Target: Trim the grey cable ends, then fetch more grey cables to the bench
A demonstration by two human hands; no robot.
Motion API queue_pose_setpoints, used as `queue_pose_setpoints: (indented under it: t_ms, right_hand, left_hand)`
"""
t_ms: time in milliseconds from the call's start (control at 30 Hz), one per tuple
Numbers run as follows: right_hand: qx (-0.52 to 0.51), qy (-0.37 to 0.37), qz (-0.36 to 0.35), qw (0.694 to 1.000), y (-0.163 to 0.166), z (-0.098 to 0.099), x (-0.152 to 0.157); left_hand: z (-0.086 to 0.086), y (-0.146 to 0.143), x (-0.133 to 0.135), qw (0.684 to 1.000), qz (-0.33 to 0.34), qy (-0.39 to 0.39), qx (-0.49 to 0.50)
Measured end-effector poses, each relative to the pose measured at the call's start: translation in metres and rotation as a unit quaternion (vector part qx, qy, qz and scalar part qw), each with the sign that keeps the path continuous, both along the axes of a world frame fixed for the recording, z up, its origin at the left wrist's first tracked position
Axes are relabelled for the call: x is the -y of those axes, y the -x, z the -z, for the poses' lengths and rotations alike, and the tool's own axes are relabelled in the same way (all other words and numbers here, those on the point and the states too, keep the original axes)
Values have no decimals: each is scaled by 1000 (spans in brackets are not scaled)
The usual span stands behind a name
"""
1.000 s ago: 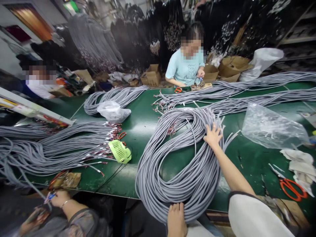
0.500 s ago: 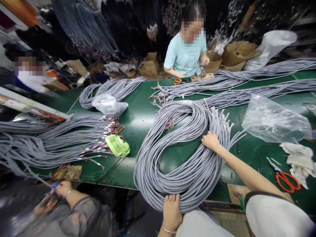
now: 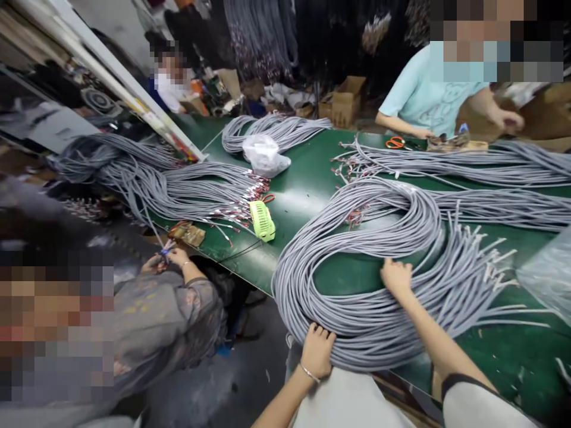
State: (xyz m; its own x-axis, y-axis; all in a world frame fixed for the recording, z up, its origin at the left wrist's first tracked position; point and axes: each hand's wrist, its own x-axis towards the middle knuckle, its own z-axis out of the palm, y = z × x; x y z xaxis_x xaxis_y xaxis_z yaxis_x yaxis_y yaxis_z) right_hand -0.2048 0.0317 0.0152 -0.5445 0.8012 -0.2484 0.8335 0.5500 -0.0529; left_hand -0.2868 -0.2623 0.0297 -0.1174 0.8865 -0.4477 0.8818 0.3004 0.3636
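A thick bundle of grey cables lies bent in a wide loop, its near curve at the table's front edge. My left hand is closed over the outer near edge of this bend, fingertips on top of the cables. My right hand grips the inner edge of the bundle's lower run, with its fingers curled and partly hidden. To the right of that hand the cables fan out, ending in pale stripped tips.
More grey cable bundles lie behind the loop and at left. A lime-green fan, a plastic bag and orange-handled scissors rest on the green table. Co-workers sit at left and across; a clear bag lies right.
My view has swung left, so the table appears shifted right. The cable ends have spread out to the right. Both hands stay on the bundle.
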Motion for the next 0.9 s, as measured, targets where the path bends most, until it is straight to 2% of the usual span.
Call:
queue_pose_setpoints:
  t_ms: [167,267,400,500,700,900]
  right_hand:
    - [-52,129,-133,981,54,1,127]
    - [-89,142,-124,978,74,2,164]
    - [-115,119,-65,984,71,3,170]
    - [-131,114,-59,983,62,3,171]
    - [-133,124,-74,981,43,8,179]
    - [-122,120,-99,980,31,7,180]
  left_hand:
    - [-8,6,2,999,46,20,-4]
    - [-6,8,0,996,83,28,-16]
    - [1,8,-6,990,124,36,-48]
    - [2,5,-9,988,131,34,-75]
    - [2,-17,-8,990,103,44,-84]
    - [1,-30,-4,998,47,26,-36]
